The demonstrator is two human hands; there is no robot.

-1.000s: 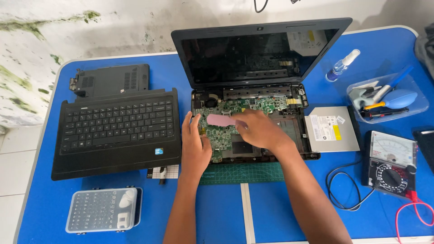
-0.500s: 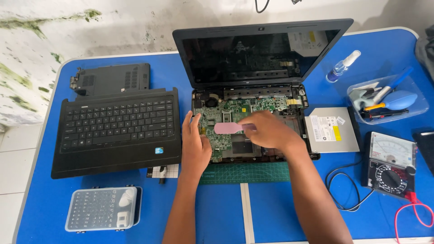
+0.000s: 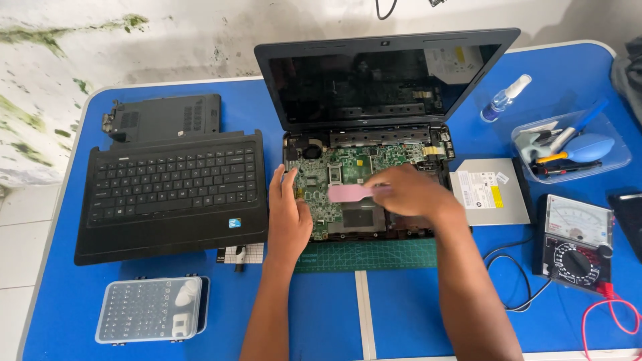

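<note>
1. Pink flat tool (image 3: 350, 193) pinched in right hand (image 3: 416, 195), lying over green motherboard (image 3: 334, 175) of opened laptop (image 3: 374, 134).
2. Left hand (image 3: 289, 215) flat, fingers together, resting on board's left edge.
3. Removed keyboard panel (image 3: 170, 194) sits left of the laptop; optical drive (image 3: 488, 190) and multimeter (image 3: 574, 244) on the right.

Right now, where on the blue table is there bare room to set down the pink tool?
Bare blue table shows between the forearms below the green cutting mat, and between the bit case and the left arm. The right side is crowded: optical drive, multimeter, cables, tool tray.
</note>
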